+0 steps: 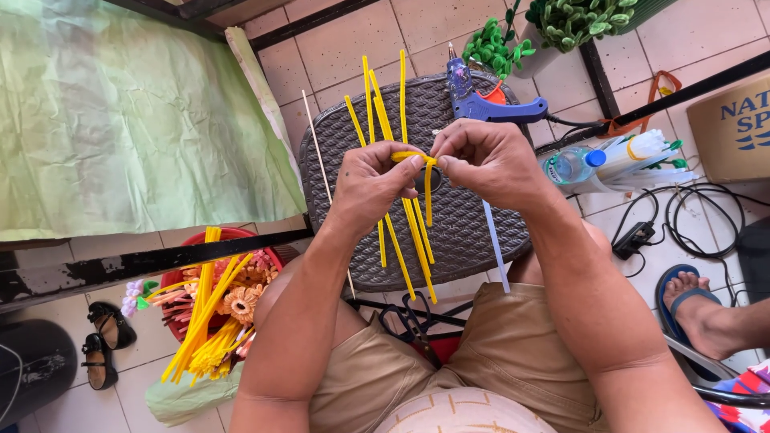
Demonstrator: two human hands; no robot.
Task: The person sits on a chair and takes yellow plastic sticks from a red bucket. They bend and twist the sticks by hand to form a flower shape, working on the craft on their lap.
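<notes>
at the far left a wide sheet of pale green paper (120,120) lies spread out, and below it a pair of small black shoes (103,343) sits on the tiled floor (353,44). next comes a red basket (269,255) holding a bunch of yellow stems and orange paper flowers (241,303). a thin wooden skewer (319,148) lies along the left edge of a dark woven stool (473,232), which stands in front of the person's knees. the left hand (370,186) and the right hand (485,163) are close together above the stool, each pinched shut on a bundle of yellow pipe cleaners (405,220); one cleaner is bent over between the fingertips, the rest fan up toward the top of the stool and hang down toward the lap. black scissors (409,317) rest on the tan shorts. behind the right hand lies a blue glue gun (481,100), with green plastic foliage (561,24) beyond it. further right are a clear water bottle (571,166), black cables (690,216) and another person's foot in a blue sandal (691,298).
</notes>
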